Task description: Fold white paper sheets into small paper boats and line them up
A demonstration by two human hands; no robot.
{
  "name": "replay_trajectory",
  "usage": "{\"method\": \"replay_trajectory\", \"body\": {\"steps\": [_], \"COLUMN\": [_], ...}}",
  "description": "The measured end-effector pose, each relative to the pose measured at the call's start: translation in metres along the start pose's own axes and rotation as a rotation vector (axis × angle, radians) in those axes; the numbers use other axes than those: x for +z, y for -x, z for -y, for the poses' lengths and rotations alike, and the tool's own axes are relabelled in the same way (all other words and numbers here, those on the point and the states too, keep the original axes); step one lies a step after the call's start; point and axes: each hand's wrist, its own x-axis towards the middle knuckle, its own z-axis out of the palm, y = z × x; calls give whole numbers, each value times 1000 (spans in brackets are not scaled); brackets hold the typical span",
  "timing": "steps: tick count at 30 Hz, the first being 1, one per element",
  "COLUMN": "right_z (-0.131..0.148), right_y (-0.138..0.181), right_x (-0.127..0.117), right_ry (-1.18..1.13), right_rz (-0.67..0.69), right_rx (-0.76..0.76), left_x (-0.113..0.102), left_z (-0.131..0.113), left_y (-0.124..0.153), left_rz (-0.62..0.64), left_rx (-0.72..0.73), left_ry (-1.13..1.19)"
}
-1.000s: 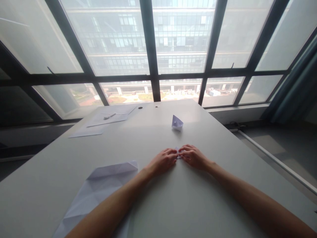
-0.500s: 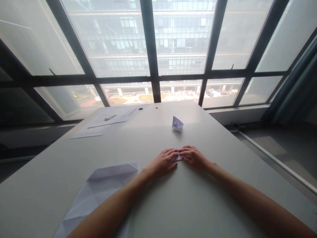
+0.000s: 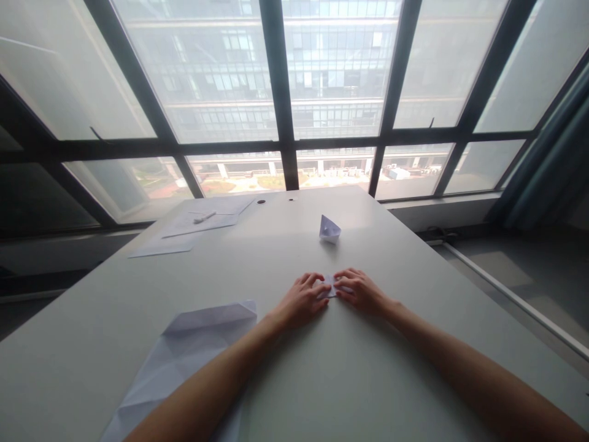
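My left hand (image 3: 301, 299) and my right hand (image 3: 359, 290) rest on the white table (image 3: 396, 258), fingertips meeting over a small folded piece of white paper (image 3: 330, 287). Both hands pinch and press that paper flat against the tabletop; most of it is hidden under the fingers. A finished little paper boat (image 3: 329, 229) stands upright farther back, a short way beyond my hands.
A large creased white sheet (image 3: 184, 356) lies at the near left, partly under my left forearm. Flat sheets (image 3: 184, 230) with a white pen (image 3: 204, 217) lie at the far left. Two small round holes (image 3: 261, 201) sit near the table's far edge, below the windows.
My fingers have shifted slightly on the small paper, and a bit more of it shows between the fingertips. Both arms stay where they were.
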Motion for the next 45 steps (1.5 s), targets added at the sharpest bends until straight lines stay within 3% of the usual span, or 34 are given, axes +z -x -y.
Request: {"method": "replay_trajectory", "body": {"steps": [25,41,45], "right_z": [5,5,7], "right_y": [-1,0,1], "right_x": [-4,-1,-2], "right_ry": [5,-62,-85], "right_rz": [0,1,-44], "right_rx": [-57,-76,-31], "left_x": [-4,2,8], "left_z": [0,6,10], "left_y": [-4,-4,-3], "left_rz": [-2,-43,-98], "left_rx": [-46,-45,-113], "left_ry": [-88,46,145]}}
